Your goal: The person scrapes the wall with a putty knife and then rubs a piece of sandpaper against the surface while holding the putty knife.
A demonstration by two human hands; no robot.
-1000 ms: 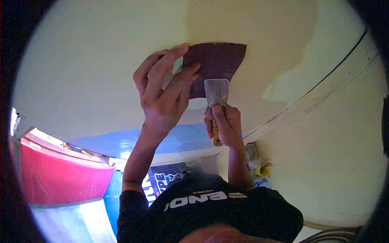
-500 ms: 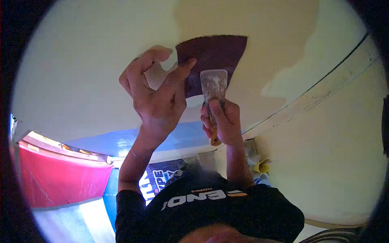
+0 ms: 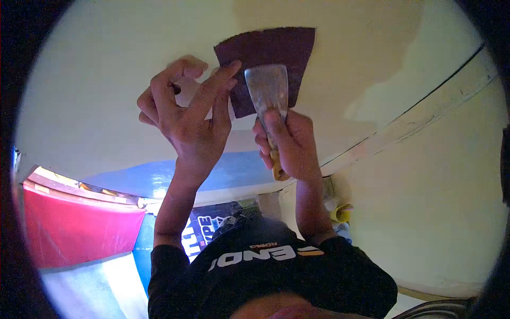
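Note:
My right hand [image 3: 289, 141] is closed around the wooden handle of a putty knife [image 3: 268, 87], its metal blade smeared whitish and pointing away from me. Behind the blade is a dark maroon sheet of sandpaper [image 3: 292, 50], fan-shaped with a rough far edge. Two fingertips of my left hand [image 3: 194, 119] lie over the sheet's left edge and grip it there, while the other fingers curl off to the left. The blade overlaps the lower middle of the sheet in this view.
Beyond my hands spreads a cream-painted surface [image 3: 133, 42] with a darker beige patch. A dark seam [image 3: 398, 119] runs diagonally on the right. Low on the left hangs a red cloth [image 3: 79, 226]. A yellow container [image 3: 341, 212] shows behind my right arm.
Both hands have moved up and slightly left, together with the sandpaper and the putty knife. The knife has tilted a little to the left. A second left fingertip now shows at the sheet.

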